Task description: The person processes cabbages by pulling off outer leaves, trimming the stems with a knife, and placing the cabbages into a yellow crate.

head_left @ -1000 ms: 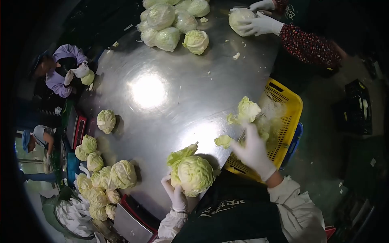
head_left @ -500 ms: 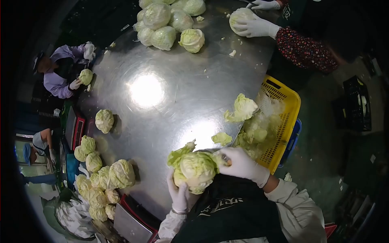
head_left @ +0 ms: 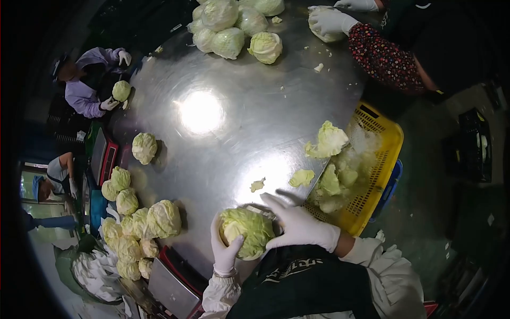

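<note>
My left hand, in a white glove, grips a green cabbage from its left side, thumb on the front. My right hand, also gloved, is at the cabbage's right side with fingers stretched apart and the thumb close to or against its leaves. Between the right fingers and the cabbage's upper edge lies something pale and shiny that I cannot make out. A torn leaf scrap is on the metal table just beyond, with a loose leaf and a larger leaf farther right.
A yellow basket with leaves stands at the table's right edge. Several cabbages sit at the left beside a scale; one cabbage stands apart. Wrapped cabbages are piled at the far side. Co-workers' gloved hands handle cabbages.
The cabbage has turned in my left hand, and its outer leaf on the left no longer sticks out. A scrap now lies on the table. My right hand's fingers have spread from a closed grip.
</note>
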Available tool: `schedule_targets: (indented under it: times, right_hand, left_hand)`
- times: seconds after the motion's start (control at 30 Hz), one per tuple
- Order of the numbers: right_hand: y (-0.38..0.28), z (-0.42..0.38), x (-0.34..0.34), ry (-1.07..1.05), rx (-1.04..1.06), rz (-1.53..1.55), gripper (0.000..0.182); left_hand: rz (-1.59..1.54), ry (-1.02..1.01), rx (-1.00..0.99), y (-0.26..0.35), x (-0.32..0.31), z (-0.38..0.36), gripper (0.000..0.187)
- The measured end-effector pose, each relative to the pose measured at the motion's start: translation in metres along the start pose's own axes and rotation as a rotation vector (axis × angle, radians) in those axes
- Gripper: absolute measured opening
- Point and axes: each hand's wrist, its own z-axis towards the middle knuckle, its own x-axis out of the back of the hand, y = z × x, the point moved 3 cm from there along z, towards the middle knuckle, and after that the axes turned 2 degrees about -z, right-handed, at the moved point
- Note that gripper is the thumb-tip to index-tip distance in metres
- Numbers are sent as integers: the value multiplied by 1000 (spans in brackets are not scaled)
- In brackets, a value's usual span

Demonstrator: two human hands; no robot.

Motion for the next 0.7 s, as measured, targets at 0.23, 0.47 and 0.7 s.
schedule_targets:
  times: [0.23, 0.47, 0.7]
  right_hand:
    - [39, 34, -33, -82, 210, 108, 67]
    - [66, 25, -14, 242, -204, -200, 34]
    - [5, 66, -36, 103, 118, -19, 56]
  left_hand:
    - [54, -183, 12, -7, 27, 15, 112]
    - [56, 153, 40, -15, 118, 20, 79]
    - [135, -174, -52, -5, 60, 14, 91]
